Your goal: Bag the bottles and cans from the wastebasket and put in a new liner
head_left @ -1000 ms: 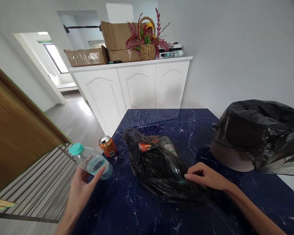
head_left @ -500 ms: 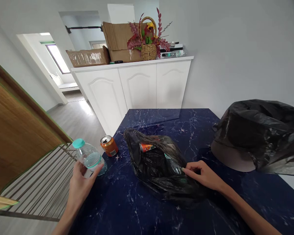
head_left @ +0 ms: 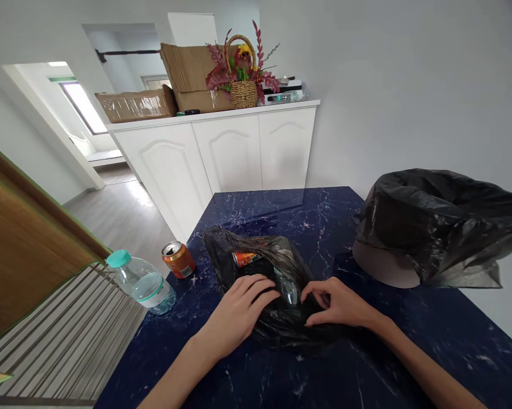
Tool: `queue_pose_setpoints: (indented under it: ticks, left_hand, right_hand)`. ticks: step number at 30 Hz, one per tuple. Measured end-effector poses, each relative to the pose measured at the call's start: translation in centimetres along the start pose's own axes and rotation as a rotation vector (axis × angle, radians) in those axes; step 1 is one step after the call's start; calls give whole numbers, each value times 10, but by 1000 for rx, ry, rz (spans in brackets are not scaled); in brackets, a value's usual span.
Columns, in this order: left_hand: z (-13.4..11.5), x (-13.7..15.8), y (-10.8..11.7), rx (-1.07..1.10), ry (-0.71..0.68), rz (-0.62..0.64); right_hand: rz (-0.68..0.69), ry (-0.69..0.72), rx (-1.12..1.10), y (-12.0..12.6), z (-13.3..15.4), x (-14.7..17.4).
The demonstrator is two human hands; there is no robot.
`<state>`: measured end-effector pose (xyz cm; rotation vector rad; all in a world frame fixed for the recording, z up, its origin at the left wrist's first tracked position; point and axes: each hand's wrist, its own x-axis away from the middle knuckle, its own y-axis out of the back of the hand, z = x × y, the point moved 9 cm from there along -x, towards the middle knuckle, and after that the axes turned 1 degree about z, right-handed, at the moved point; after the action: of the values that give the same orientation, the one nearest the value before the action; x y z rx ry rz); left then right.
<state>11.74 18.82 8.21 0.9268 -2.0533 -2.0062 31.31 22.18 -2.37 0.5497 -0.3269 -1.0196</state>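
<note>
A black plastic bag (head_left: 239,262) lies crumpled on the dark blue marble table (head_left: 281,375), with an orange can (head_left: 244,258) and a clear bottle showing inside it. My left hand (head_left: 239,312) lies on the bag's near left side, fingers spread over the plastic. My right hand (head_left: 336,304) pinches the bag's near right edge. A clear water bottle with a teal cap (head_left: 139,280) rests tilted at the table's left edge, apart from both hands. An open orange soda can (head_left: 178,259) stands upright between that bottle and the bag.
A bin lined with a black bag (head_left: 430,227) stands at the right of the table. A slatted wooden rack (head_left: 55,335) adjoins the table's left edge. White cabinets (head_left: 222,153) behind carry cardboard boxes and a flower basket (head_left: 243,91).
My left hand let go of the teal-capped bottle, which now rests on the table, and moved right onto the black bag. My right hand shifted slightly left along the bag.
</note>
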Motion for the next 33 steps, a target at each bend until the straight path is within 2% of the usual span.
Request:
queue_pose_setpoints:
  ticks: [2,5,9,12,15,18,21,23,25,29,33]
  left_hand:
    - [-9,-26,-13,-52,-91,52]
    - [-14,-49,-31,-103,-191,104]
    - [-4,-58,-44,-126,-196,144]
    - [6,-55,-34,-90,-136,104]
    - [15,-42,0,118,16,-62]
    - [24,-11,42,410,253,-272]
    - [30,39,78,577,473,-464]
    - [38,84,98,540,620,-599]
    - [46,130,115,381,736,-663]
    - [61,194,130,-66,897,-521]
    - [78,229,141,-300,1071,-374]
  right_hand:
    - [30,8,61,-1,4,0]
    - [28,40,163,-2,8,0]
    - [26,69,231,-3,12,0]
    - [27,63,224,-2,13,-1]
    - [47,41,180,-2,12,-1]
    - [52,22,140,-3,11,-2]
    - [48,10,130,-4,10,-1]
    - [45,3,146,-6,10,-1]
    - [45,-5,168,-8,10,0]
    - [50,-17,196,-11,11,2]
    - [49,-25,200,-13,12,3]
